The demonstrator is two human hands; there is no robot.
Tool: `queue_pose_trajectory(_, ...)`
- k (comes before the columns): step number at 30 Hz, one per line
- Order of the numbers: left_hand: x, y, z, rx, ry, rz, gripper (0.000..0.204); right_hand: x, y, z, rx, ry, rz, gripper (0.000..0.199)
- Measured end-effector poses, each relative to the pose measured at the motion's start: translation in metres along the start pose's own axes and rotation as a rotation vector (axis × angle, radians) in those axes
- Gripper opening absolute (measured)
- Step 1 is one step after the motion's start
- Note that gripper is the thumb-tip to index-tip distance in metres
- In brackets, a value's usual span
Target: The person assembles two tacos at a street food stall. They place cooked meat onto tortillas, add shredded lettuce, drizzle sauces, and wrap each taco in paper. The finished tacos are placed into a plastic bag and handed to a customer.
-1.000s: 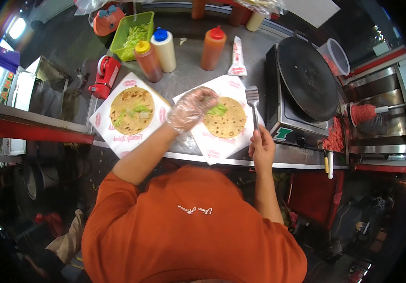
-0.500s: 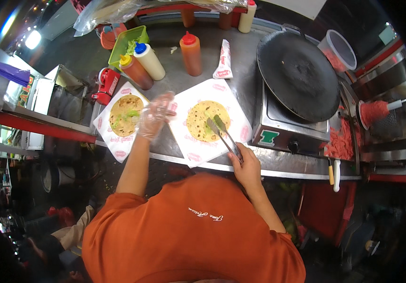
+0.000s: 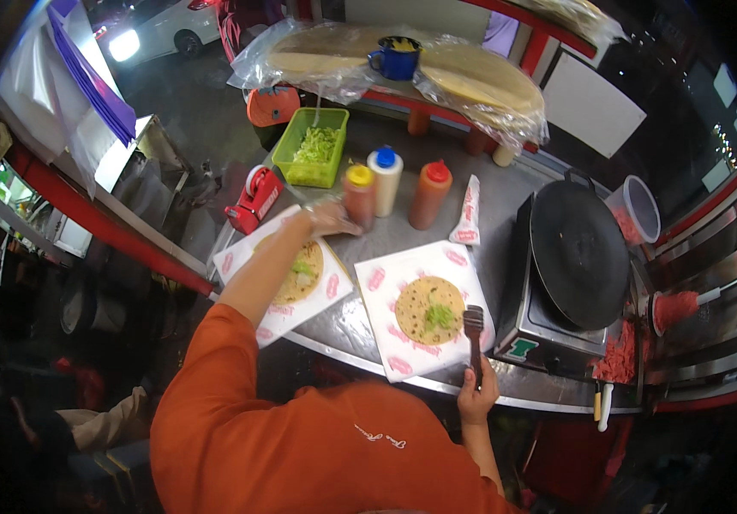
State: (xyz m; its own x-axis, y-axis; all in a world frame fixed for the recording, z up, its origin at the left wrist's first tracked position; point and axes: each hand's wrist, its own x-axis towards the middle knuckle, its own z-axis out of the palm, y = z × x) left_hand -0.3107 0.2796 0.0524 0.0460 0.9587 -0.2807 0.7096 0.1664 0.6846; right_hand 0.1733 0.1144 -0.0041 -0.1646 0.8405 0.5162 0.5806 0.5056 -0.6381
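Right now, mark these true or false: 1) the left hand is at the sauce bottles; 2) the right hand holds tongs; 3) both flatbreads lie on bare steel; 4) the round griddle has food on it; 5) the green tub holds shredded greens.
1) True: the gloved left hand is up against the yellow-capped bottle.
2) True: the right hand holds the tongs beside the right flatbread.
3) False: each lies on a printed paper sheet; the left flatbread too.
4) False: the black griddle shows no food on it.
5) True: the green tub holds shredded greens.
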Motion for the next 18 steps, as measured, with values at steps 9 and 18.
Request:
queue_pose_trajectory(9, 0.104, -0.003, -0.002, -0.054, 0.408, 0.225, 0.036, -0.011, 0.008, 0.018, -0.151, 0.195, 0.115, 0.04)
queue_pose_trajectory(18, 0.186, -0.029, 0.024, 0.89, 0.262, 0.448, 0.025, -0.01, 0.007, 0.024, -0.188, 0.275, 0.214, 0.035)
